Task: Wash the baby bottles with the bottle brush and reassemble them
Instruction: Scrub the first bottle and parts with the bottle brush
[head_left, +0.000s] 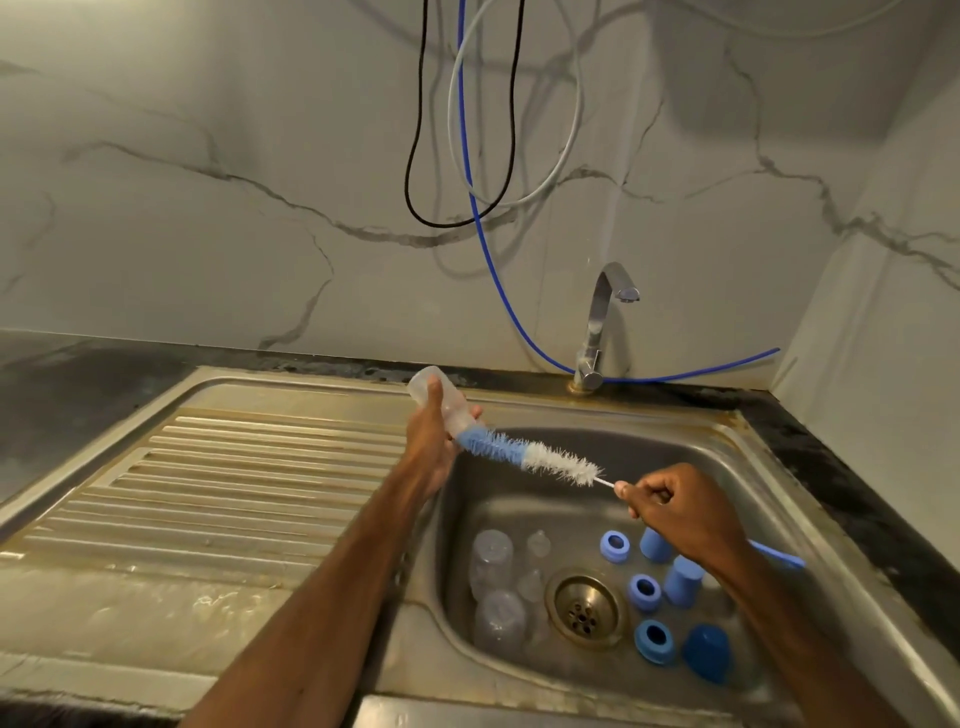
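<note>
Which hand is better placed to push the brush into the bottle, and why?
Right. The right hand pinches the brush by its wire stem, with the bristle end pointing at the mouth of the bottle. The left hand grips the bottle, so it can only steady it.

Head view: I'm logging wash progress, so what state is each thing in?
Bottle, uncapped, tilted, held by left hand.
Brush, tip at the bottle's mouth, bristles mostly outside, gripped by right hand.
Tap, no water running.
Two other bottles, uncapped, lying in sink.
Teats, loose in sink.
Rings, three, off the bottles.
Caps, three, off.
Drain, unplugged.
</note>
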